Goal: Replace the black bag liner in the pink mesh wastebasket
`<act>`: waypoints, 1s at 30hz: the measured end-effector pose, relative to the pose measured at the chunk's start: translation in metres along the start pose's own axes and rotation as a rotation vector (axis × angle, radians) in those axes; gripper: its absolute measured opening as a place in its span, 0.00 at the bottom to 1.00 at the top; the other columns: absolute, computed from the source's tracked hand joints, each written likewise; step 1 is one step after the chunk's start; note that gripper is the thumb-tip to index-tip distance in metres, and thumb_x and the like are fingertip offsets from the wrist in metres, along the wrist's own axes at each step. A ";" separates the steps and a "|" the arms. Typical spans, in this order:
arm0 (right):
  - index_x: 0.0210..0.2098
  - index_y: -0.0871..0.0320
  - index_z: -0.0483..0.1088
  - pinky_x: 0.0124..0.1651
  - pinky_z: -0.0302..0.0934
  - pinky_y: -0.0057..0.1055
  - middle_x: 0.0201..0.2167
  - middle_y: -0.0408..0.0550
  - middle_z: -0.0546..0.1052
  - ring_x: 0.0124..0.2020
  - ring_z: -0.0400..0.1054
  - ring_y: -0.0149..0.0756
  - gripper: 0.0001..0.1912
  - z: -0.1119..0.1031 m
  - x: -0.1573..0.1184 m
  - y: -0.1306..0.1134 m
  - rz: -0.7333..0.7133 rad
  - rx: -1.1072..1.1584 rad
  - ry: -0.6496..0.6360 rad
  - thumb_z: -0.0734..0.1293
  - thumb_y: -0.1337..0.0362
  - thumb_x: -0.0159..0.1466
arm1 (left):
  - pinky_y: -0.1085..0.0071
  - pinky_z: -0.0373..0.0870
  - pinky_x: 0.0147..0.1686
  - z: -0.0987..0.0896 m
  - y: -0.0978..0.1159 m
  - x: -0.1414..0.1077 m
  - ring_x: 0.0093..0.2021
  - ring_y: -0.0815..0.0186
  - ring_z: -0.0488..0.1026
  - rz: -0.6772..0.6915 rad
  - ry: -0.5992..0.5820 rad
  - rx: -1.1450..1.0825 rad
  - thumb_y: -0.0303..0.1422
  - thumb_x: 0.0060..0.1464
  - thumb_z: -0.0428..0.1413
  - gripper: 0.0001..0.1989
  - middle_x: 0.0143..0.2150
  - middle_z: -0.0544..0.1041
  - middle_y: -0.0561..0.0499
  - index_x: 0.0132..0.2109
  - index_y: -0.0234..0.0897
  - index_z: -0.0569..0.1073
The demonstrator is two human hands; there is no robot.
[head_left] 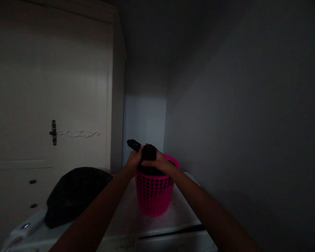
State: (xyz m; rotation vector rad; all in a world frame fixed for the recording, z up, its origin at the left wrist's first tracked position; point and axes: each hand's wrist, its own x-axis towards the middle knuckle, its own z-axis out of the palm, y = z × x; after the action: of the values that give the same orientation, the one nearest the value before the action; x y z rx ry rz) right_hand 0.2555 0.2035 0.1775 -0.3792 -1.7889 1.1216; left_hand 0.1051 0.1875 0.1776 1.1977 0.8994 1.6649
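A pink plastic basket (154, 196) with rows of holes stands upright on a white surface. Over its opening, both my hands are closed around a black bundle (149, 153), and one narrow end of it sticks out up and to the left. My left hand (133, 161) grips its left side with the thumb on top. On the other side my right hand (161, 163) wraps it, its thumb lying across the front. Dark material (153, 171) fills the top of the basket below my hands. In this dim light I cannot tell whether the bundle is cloth or plastic, or whether it joins that material.
Left of the basket lies a large black bulging thing (78, 192) on the white top (126, 213). A white wardrobe (76, 87) with dark handles stands at the left and back. A bare grey wall (238, 122) runs along the right. A dark gap (178, 231) crosses the surface's front.
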 end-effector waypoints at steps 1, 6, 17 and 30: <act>0.56 0.51 0.74 0.60 0.67 0.41 0.52 0.47 0.81 0.55 0.73 0.43 0.34 0.002 0.003 0.001 0.002 -0.047 0.055 0.81 0.54 0.51 | 0.65 0.76 0.34 0.001 -0.001 0.001 0.34 0.57 0.80 0.023 0.004 0.060 0.58 0.46 0.68 0.31 0.32 0.82 0.44 0.40 0.32 0.79; 0.38 0.56 0.76 0.47 0.69 0.37 0.36 0.47 0.81 0.41 0.74 0.40 0.18 0.000 0.028 0.016 0.042 -0.244 0.408 0.68 0.47 0.64 | 0.61 0.78 0.44 0.005 0.002 -0.001 0.43 0.53 0.81 0.167 0.070 0.295 0.55 0.58 0.60 0.30 0.40 0.84 0.42 0.52 0.32 0.80; 0.26 0.54 0.75 0.39 0.65 0.32 0.30 0.44 0.81 0.34 0.71 0.37 0.09 -0.019 0.030 0.023 0.205 -0.128 0.198 0.72 0.55 0.55 | 0.54 0.70 0.63 -0.008 0.000 -0.005 0.57 0.54 0.77 0.471 -0.333 0.588 0.46 0.63 0.55 0.22 0.54 0.82 0.43 0.56 0.38 0.78; 0.44 0.57 0.71 0.54 0.65 0.39 0.44 0.47 0.76 0.47 0.70 0.41 0.19 -0.024 -0.003 -0.007 0.007 -0.727 -0.051 0.71 0.73 0.52 | 0.61 0.73 0.43 -0.008 0.000 0.003 0.37 0.57 0.75 0.433 0.016 0.701 0.45 0.60 0.55 0.15 0.33 0.79 0.47 0.34 0.39 0.73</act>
State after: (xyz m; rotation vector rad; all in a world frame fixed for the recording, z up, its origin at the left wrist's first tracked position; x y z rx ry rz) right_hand 0.2785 0.2106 0.1847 -0.7842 -2.2031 0.4461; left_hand 0.0967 0.1891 0.1766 1.9615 1.3704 1.7389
